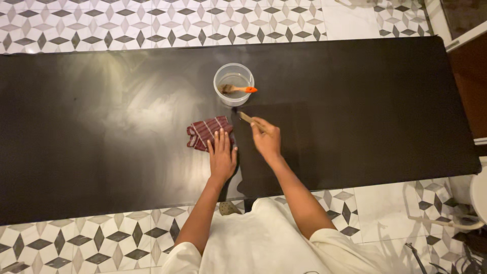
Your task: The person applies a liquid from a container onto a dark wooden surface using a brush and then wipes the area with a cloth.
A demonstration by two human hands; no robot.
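My right hand (266, 140) grips a wooden-handled brush (247, 118) whose tip touches the long black tabletop (101, 127) just below a clear plastic tub (234, 83). Across that tub's inside lies a second brush with an orange handle (238, 90). My left hand (221, 156) lies flat, fingers together, on the tabletop, its fingertips on the near edge of a folded dark red cloth with pale stripes (208, 132). A darker, wet-looking rectangle (276, 152) covers the tabletop around my right hand.
The tabletop runs almost the full width of the view over a floor of grey and white patterned tiles (76, 243). A white round object (479, 195) stands past the table's right end, with a doorway edge (464, 35) at top right.
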